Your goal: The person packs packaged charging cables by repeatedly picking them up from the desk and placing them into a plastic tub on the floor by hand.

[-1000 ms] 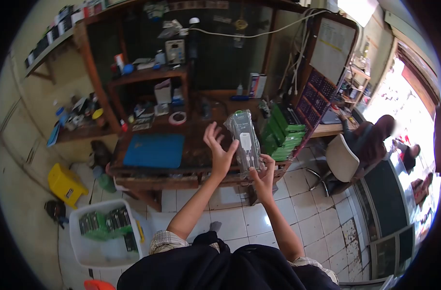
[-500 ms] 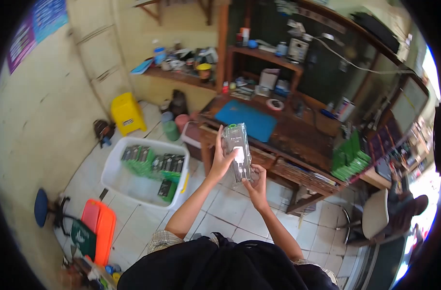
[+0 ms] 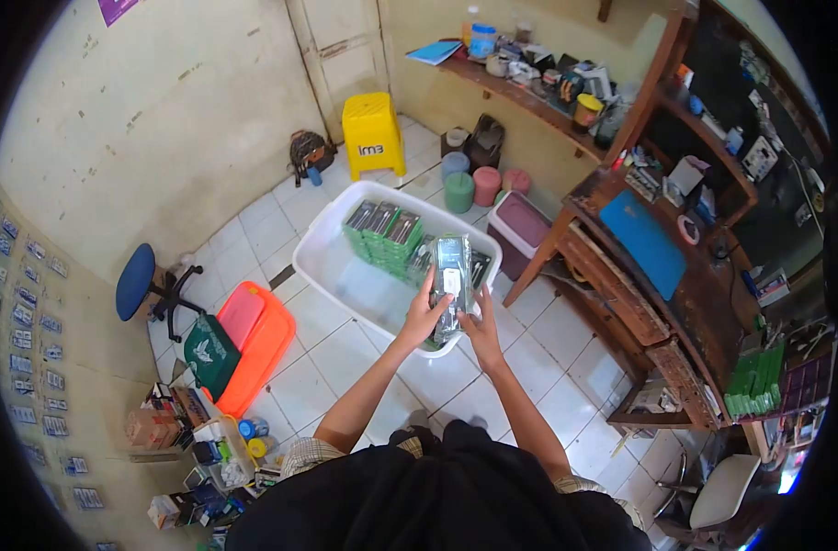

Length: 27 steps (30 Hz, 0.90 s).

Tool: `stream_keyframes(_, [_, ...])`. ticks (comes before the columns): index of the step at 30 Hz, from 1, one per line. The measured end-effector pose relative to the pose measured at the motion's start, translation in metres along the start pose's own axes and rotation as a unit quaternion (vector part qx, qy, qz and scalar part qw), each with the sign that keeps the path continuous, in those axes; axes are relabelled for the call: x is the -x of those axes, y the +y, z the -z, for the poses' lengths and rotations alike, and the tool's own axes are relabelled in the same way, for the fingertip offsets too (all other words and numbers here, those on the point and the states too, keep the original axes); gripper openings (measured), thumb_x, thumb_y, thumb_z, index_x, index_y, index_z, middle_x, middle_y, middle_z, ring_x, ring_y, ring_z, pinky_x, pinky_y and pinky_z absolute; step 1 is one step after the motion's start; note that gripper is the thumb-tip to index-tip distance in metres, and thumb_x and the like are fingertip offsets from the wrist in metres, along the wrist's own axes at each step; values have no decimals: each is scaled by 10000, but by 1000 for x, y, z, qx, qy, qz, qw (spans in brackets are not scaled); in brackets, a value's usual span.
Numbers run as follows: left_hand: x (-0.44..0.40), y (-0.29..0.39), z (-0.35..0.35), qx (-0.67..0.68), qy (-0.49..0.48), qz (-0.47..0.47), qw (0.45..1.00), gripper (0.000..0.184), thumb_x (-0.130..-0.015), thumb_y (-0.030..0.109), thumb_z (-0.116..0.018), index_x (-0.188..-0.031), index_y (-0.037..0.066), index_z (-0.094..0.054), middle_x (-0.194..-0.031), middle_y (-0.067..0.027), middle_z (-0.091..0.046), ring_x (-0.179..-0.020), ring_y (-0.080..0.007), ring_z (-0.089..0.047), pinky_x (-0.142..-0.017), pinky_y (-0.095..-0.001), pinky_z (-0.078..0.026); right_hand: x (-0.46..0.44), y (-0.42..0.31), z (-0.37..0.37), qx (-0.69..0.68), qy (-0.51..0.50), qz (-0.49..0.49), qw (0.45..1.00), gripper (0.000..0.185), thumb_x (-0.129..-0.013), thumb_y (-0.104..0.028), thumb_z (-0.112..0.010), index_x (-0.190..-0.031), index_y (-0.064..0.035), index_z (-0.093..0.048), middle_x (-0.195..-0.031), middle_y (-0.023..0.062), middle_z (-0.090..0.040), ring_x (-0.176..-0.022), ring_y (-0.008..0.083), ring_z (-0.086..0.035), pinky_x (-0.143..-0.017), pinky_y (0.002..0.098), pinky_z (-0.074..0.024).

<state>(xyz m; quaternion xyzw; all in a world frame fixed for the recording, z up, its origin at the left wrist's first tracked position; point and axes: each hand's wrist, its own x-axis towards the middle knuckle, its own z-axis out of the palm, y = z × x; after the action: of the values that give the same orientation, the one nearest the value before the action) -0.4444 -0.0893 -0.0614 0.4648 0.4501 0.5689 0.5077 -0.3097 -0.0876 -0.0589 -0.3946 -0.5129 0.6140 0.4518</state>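
A plastic-wrapped pack of dark boxes [image 3: 451,266] with a white charger picture is held between both hands. My left hand [image 3: 424,315] grips its left side, thumb on the front. My right hand [image 3: 481,326] holds the lower right side. Behind and below the pack stands a white plastic tub [image 3: 345,317], whose right part the pack and hands partly hide. Inside the tub, green and black packs [image 3: 382,231] are stacked toward the far side, with more to the right.
A yellow stool [image 3: 373,138], round canisters [image 3: 458,192] and a small bin [image 3: 520,223] stand beyond the tub. The wooden desk [image 3: 612,266] is on the right. An orange lid [image 3: 277,344] and a blue-seated chair [image 3: 136,282] are on the left.
The view has swung left from the desk to the tub, which now lies behind the pack. My left hand, open beside the pack at first, has closed on it.
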Motion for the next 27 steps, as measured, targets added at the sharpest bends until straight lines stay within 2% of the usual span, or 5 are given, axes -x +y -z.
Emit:
stream_keyframes(2, [-7,-21,23,-31,15,-51,998,640,-774,103,-519,-1268,22,-120,-1170,-115,-370,-1004,-144,-414,-843,-258,-334,-8,8,-20,-29,-13,-52,998,616,-774,-73,-506,-1270,-80,-141,-1214,171,-298,-983,206,-423,-798,282,-377])
stream_keyframes(6, [-22,-48,54,-58,16,2,998,606,-777,126,-523,-1259,23,-171,-1120,-115,-419,-949,-127,-439,-802,-240,-354,-32,48,-37,-48,18,-100,994,532,-758,-57,-523,-1224,-42,-268,-1169,143,-358,-995,180,-418,-815,271,-366])
stream_keyframes(17, [-94,-153,143,-58,-28,115,991,561,-762,90,-521,-1247,92,-238,-1035,-93,-472,-874,-129,-483,-683,-244,-426,-142,160,-63,-120,95,-169,974,520,-738,-15,-521,-1205,-22,-293,-1133,92,-385,-934,148,-434,-790,253,-363])
stream_keyframes(18, [-99,-156,150,-73,-37,200,976,567,-766,80,-509,-1253,115,-221,-1100,-104,-416,-899,-151,-479,-696,-249,-428,-151,167,-65,-118,110,-173,972,512,-738,-28,-525,-1200,-28,-306,-1136,93,-390,-957,159,-423,-810,266,-348])
stream_keyframes(27, [-155,-260,194,91,53,333,937,553,-749,24,-498,-1228,90,-230,-1105,-129,-351,-905,-200,-487,-782,-309,-445,-248,293,-69,-12,195,-244,950,475,-725,-28,-545,-1159,-10,-353,-1074,112,-464,-955,169,-452,-791,263,-365])
